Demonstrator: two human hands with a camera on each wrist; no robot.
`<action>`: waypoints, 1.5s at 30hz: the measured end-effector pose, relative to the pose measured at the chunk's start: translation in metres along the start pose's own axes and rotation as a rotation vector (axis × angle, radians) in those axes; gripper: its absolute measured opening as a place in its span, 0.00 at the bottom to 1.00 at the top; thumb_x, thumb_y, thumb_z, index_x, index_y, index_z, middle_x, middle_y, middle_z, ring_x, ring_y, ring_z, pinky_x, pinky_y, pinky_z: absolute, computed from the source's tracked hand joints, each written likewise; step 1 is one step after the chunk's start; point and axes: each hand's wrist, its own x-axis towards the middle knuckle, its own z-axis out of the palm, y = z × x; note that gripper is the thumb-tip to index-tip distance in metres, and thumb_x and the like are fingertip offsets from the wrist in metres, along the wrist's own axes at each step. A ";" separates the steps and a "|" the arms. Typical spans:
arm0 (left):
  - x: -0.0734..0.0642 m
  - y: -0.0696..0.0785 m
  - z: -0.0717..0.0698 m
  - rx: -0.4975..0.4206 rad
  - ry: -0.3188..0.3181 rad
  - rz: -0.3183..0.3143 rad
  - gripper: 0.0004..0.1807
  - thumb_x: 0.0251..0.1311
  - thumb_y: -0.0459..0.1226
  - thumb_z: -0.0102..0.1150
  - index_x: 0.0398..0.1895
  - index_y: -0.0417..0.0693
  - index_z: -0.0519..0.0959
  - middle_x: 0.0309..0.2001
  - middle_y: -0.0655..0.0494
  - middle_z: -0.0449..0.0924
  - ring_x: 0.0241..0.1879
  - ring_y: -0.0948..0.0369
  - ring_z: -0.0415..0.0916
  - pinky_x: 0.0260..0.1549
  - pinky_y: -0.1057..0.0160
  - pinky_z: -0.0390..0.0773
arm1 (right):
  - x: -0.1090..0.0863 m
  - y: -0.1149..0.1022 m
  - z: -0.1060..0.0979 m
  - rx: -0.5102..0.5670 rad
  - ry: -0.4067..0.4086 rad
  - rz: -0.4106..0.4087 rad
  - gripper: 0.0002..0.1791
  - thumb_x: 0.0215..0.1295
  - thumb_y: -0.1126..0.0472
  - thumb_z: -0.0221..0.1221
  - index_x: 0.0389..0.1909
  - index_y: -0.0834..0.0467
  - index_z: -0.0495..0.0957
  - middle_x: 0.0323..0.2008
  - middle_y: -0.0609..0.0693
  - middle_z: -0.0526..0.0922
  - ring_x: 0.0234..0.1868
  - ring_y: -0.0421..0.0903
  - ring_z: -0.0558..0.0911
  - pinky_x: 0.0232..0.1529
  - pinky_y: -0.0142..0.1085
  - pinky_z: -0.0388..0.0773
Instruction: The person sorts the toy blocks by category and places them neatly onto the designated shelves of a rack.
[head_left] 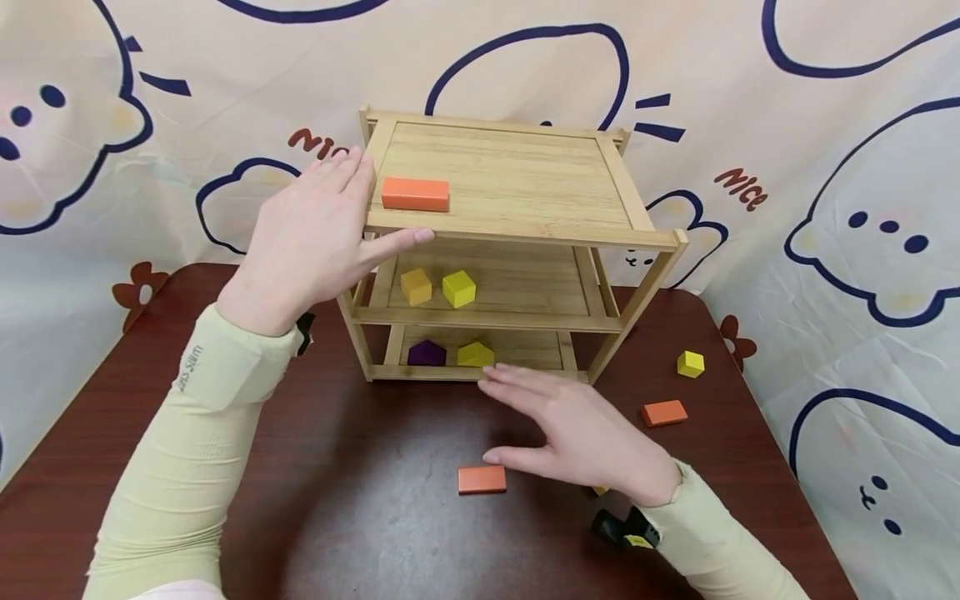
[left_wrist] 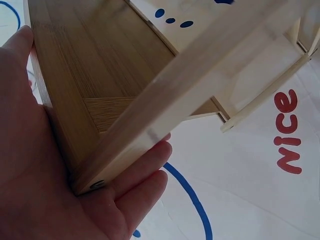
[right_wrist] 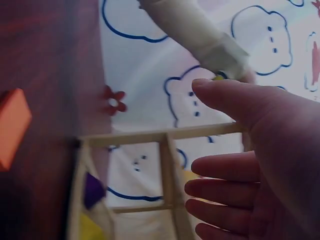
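Note:
My left hand [head_left: 315, 225] lies against the front left corner of a three-tier wooden shelf rack [head_left: 510, 171], its fingers stretched along the side and its thumb along the front edge. The left wrist view shows that palm up against the corner post [left_wrist: 145, 107]. An orange rectangular block [head_left: 415, 194] lies on the top tier, just right of this hand. My right hand [head_left: 577, 425], fingers extended and holding nothing, hovers in front of the bottom tier. Below its thumb, another orange block [head_left: 482, 480] lies on the table.
The middle tier bears an orange cube [head_left: 416, 286] and a yellow cube [head_left: 459, 288]. On the bottom tier sit a purple block [head_left: 427, 353] and a yellow block [head_left: 476, 354]. To the right on the table [head_left: 360, 517] are a yellow cube [head_left: 690, 364] and an orange block [head_left: 664, 413].

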 end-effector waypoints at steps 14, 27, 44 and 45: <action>0.000 0.000 0.001 0.001 -0.012 -0.009 0.62 0.60 0.77 0.41 0.80 0.36 0.51 0.76 0.32 0.55 0.75 0.41 0.51 0.71 0.41 0.53 | -0.005 0.005 0.047 0.079 -0.260 0.098 0.39 0.61 0.33 0.66 0.64 0.56 0.79 0.63 0.46 0.79 0.63 0.41 0.77 0.60 0.40 0.75; 0.000 0.001 0.000 -0.001 -0.005 -0.008 0.62 0.59 0.77 0.42 0.80 0.36 0.53 0.75 0.32 0.56 0.75 0.41 0.53 0.70 0.40 0.54 | -0.006 0.004 0.078 0.076 -0.286 0.024 0.25 0.58 0.44 0.73 0.52 0.52 0.85 0.47 0.41 0.84 0.47 0.32 0.80 0.49 0.32 0.78; 0.001 0.000 0.000 -0.003 -0.002 -0.012 0.62 0.58 0.78 0.42 0.79 0.37 0.54 0.74 0.33 0.58 0.74 0.41 0.55 0.68 0.38 0.57 | -0.007 0.006 0.088 0.041 -0.266 0.003 0.14 0.60 0.52 0.72 0.46 0.50 0.87 0.37 0.37 0.81 0.35 0.30 0.75 0.38 0.27 0.74; 0.001 0.000 0.000 -0.004 -0.003 -0.012 0.62 0.58 0.78 0.42 0.79 0.37 0.54 0.74 0.33 0.58 0.74 0.41 0.55 0.68 0.38 0.57 | -0.007 0.006 0.088 0.036 -0.262 -0.002 0.13 0.60 0.52 0.72 0.45 0.50 0.87 0.37 0.37 0.81 0.35 0.30 0.74 0.37 0.27 0.74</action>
